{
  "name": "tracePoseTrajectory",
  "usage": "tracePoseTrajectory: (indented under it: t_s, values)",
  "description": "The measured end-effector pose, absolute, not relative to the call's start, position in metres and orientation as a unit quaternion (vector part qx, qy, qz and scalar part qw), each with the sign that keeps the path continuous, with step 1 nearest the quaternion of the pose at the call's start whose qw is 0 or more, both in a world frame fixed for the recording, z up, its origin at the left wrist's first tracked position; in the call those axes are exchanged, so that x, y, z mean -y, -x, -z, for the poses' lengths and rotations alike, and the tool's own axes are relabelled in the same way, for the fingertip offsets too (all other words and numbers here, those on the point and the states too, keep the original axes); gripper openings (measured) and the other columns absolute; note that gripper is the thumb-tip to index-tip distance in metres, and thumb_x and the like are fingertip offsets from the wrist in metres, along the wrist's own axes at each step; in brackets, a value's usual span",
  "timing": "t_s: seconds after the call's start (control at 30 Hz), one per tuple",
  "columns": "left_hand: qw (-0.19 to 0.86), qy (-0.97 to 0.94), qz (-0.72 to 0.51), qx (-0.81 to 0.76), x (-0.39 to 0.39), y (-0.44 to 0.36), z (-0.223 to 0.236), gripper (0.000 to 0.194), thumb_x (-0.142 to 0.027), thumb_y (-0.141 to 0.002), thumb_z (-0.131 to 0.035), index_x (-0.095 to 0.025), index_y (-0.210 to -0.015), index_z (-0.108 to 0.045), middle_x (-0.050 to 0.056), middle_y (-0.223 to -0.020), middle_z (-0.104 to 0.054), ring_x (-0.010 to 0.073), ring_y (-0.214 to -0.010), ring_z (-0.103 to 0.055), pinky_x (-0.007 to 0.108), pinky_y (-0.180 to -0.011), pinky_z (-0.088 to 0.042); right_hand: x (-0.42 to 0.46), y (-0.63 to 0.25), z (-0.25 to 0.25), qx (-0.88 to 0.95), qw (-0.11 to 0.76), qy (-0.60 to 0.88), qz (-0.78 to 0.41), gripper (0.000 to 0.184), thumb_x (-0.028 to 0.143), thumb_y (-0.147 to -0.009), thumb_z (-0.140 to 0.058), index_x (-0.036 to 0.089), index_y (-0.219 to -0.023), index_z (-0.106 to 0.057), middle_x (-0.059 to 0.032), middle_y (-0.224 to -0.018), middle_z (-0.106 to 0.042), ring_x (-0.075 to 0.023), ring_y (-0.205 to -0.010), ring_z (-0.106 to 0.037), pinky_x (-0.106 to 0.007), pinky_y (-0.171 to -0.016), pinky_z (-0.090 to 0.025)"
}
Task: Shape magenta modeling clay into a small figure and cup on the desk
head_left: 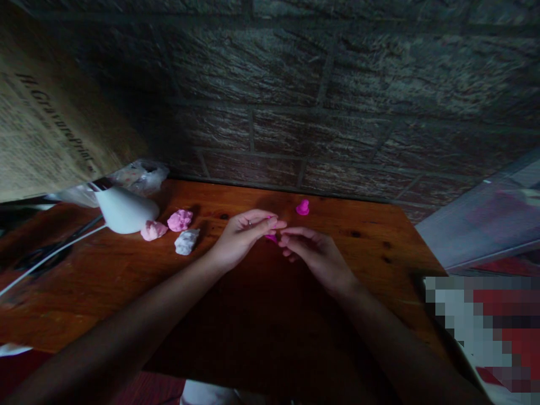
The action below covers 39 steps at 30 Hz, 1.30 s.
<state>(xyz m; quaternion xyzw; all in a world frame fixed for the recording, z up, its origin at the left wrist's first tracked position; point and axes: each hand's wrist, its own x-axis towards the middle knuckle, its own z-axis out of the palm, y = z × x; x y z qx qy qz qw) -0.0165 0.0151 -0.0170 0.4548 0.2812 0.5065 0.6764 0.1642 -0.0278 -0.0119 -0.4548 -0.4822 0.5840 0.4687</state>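
Two magenta pieces, one in hand, one set down

Held piece (271, 237): above the worktop (371, 222), toward its far edge; pinched in the left hand's (240, 233) grip, shape mostly hidden by fingers. Right hand (318, 253) just beside it, fingers curled; cannot tell whether that grip holds or touches anything.

Standing piece (302, 208): near the worktop's far edge, apart from both hands. Broad base, narrower top; looks shaped, probably done for now.

Toward the worktop's left end, three rough lumps: pink lump (180, 220), white lump (187, 242), and pale pink lump (153, 230) beside the lamp (126, 211). No hand on them; they look unworked.

Progress, by judgement: one piece formed, the held one partway, lumps untouched. Whether all three belong to the work, unclear.
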Motion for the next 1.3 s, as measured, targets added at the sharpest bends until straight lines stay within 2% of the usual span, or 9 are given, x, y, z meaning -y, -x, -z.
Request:
tracePoseTrajectory:
  t_s: [0.13, 0.3, 0.47, 0.6, 0.77, 0.87, 1.03, 1.3]
  values:
    - [0.639, -0.525, -0.482, -0.290, -0.013, 0.015, 0.023, 0.020, -0.038, -0.078, -0.087, -0.020, -0.087, -0.082, 0.004, -0.088, -0.082, 0.0141, -0.084, -0.074, 0.026, -0.084, -0.056, 0.030, -0.164, 0.008, 0.455, 0.475, 0.423, -0.623, 0.031, 0.046, -0.073, -0.085, 0.024, -0.093, -0.081, -0.0044, -0.094, -0.080, -0.0131, -0.073, -0.067, -0.027, -0.067, -0.051]
    - [0.607, -0.554, -0.476, -0.312, -0.007, 0.010, 0.020, 0.022, -0.040, -0.077, -0.086, -0.022, -0.088, -0.083, 0.007, -0.106, -0.081, 0.0180, -0.099, -0.074, 0.029, -0.093, -0.055, 0.030, -0.166, 0.006, 0.438, 0.451, 0.409, -0.661, 0.027, 0.045, -0.075, -0.085, 0.024, -0.092, -0.082, -0.0044, -0.094, -0.080, -0.0119, -0.073, -0.065, -0.025, -0.066, -0.048]
    - [0.602, -0.565, -0.464, -0.320, -0.006, 0.009, 0.017, 0.031, -0.048, -0.081, -0.081, -0.019, -0.091, -0.082, 0.008, -0.094, -0.081, 0.0159, -0.081, -0.073, 0.029, -0.081, -0.058, 0.029, -0.169, 0.006, 0.434, 0.448, 0.416, -0.662, 0.029, 0.045, -0.074, -0.086, 0.023, -0.094, -0.082, -0.0046, -0.093, -0.080, -0.0123, -0.074, -0.065, -0.026, -0.067, -0.048]
    - [0.569, -0.601, -0.467, -0.312, -0.006, 0.012, 0.016, 0.023, -0.039, -0.084, -0.079, -0.018, -0.091, -0.081, 0.006, -0.089, -0.080, 0.0148, -0.079, -0.072, 0.026, -0.076, -0.058, 0.026, -0.172, 0.006, 0.435, 0.458, 0.424, -0.649, 0.027, 0.044, -0.073, -0.086, 0.022, -0.089, -0.081, -0.0036, -0.089, -0.079, -0.0121, -0.074, -0.066, -0.024, -0.066, -0.049]
    - [0.503, -0.656, -0.483, -0.290, -0.003, 0.013, 0.016, 0.015, -0.026, -0.084, -0.078, -0.019, -0.097, -0.080, 0.007, -0.095, -0.082, 0.0176, -0.085, -0.076, 0.029, -0.083, -0.060, 0.024, -0.174, 0.009, 0.461, 0.472, 0.434, -0.614, 0.031, 0.048, -0.072, -0.085, 0.021, -0.085, -0.078, -0.0043, -0.088, -0.078, -0.0127, -0.072, -0.065, -0.025, -0.065, -0.052]
    - [0.422, -0.694, -0.494, -0.310, -0.001, 0.013, 0.015, 0.011, -0.022, -0.085, -0.076, -0.019, -0.095, -0.080, 0.006, -0.096, -0.082, 0.0182, -0.086, -0.076, 0.029, -0.083, -0.060, 0.024, -0.173, 0.010, 0.467, 0.473, 0.439, -0.605, 0.033, 0.050, -0.072, -0.084, 0.021, -0.085, -0.078, -0.0051, -0.090, -0.078, -0.0128, -0.072, -0.065, -0.025, -0.065, -0.053]
    - [0.314, -0.735, -0.484, -0.357, 0.000, 0.014, 0.013, 0.010, -0.022, -0.086, -0.075, -0.021, -0.093, -0.081, 0.005, -0.088, -0.082, 0.0180, -0.078, -0.075, 0.026, -0.077, -0.056, 0.025, -0.172, 0.007, 0.474, 0.477, 0.432, -0.601, 0.032, 0.051, -0.074, -0.083, 0.021, -0.085, -0.081, -0.0047, -0.087, -0.078, -0.0116, -0.070, -0.064, -0.024, -0.063, -0.052]
    - [0.274, -0.750, -0.484, -0.358, 0.003, 0.014, 0.014, 0.011, -0.022, -0.086, -0.072, -0.020, -0.093, -0.081, 0.005, -0.085, -0.081, 0.0168, -0.073, -0.073, 0.025, -0.069, -0.055, 0.026, -0.175, 0.007, 0.563, 0.476, 0.455, -0.501, 0.025, 0.043, -0.082, -0.079, 0.022, -0.095, -0.081, -0.0024, -0.083, -0.077, -0.0138, -0.070, -0.066, -0.028, -0.066, -0.055]
